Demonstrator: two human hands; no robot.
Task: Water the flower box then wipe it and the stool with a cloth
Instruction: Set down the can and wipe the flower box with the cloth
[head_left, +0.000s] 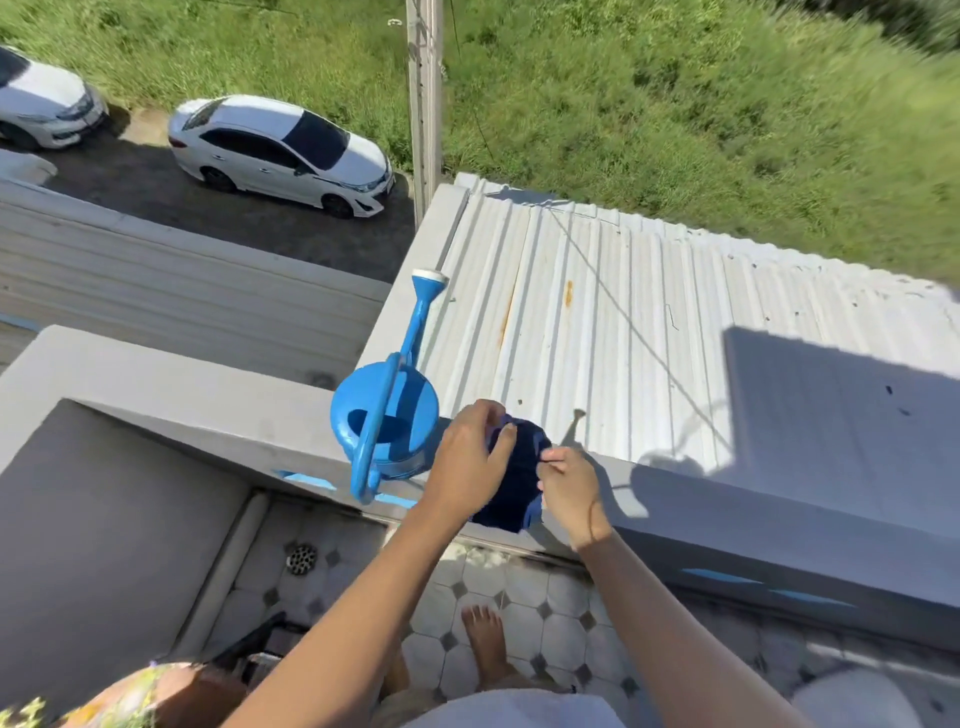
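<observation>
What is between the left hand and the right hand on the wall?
In the head view, the dark blue cloth lies between the left hand and right hand, both gripping it.

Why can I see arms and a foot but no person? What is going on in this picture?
The camera sits on the person's head and looks down, so you see only their own arms and a bare foot on the tiled floor. They stand on a balcony, high above a metal roof and parked cars. On top of the balcony wall stands a blue watering can. Beside it, the left hand and the right hand both hold a dark blue cloth, which rests on the wall.
</observation>
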